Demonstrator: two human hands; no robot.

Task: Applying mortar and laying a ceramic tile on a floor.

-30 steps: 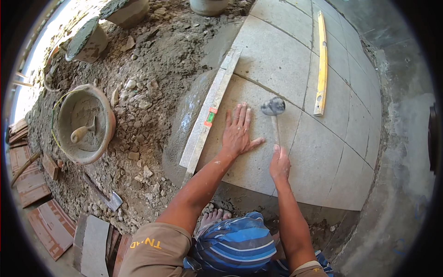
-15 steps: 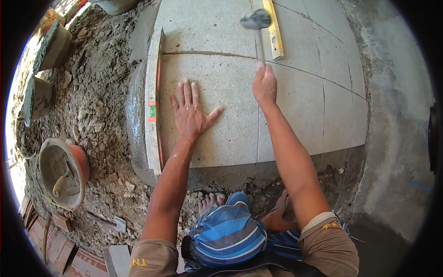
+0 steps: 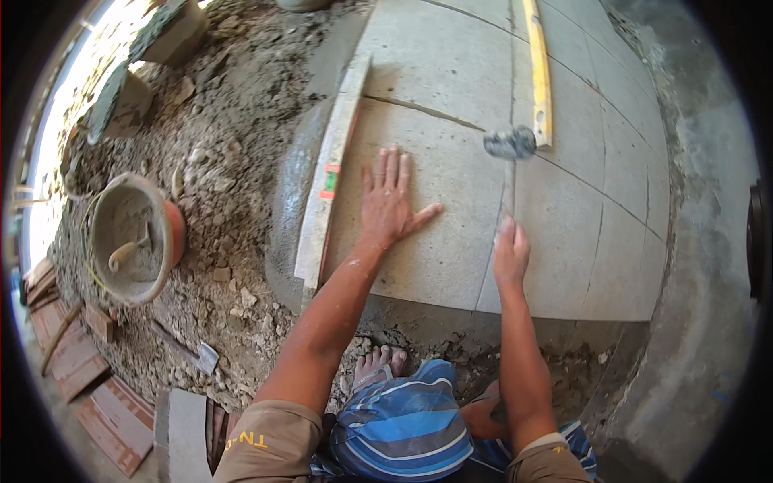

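Observation:
My left hand (image 3: 389,203) lies flat on a large grey paving tile (image 3: 427,258), its fingers spread. My right hand (image 3: 510,254) is closed round the handle of a mallet (image 3: 510,143), whose dark head is over the tiles near a joint; I cannot tell whether it touches them. Along the left edge of the tile runs a spirit level (image 3: 332,173) with a green vial. A yellow spirit level (image 3: 538,76) lies on the tiles beyond the mallet head.
On the rubble at left stands a bucket (image 3: 165,241) with mortar and a trowel (image 3: 129,251) in it. More mortar-crusted buckets (image 3: 121,105) are at the far left. A small hoe-like tool (image 3: 189,348) lies nearer. Wet mortar (image 3: 290,209) borders the tile. A concrete strip (image 3: 708,266) runs along the right.
The mallet and my right hand have come nearer to me. My left hand stays flat on the tile. The whole view has swung, so the scene sits farther right and tilted.

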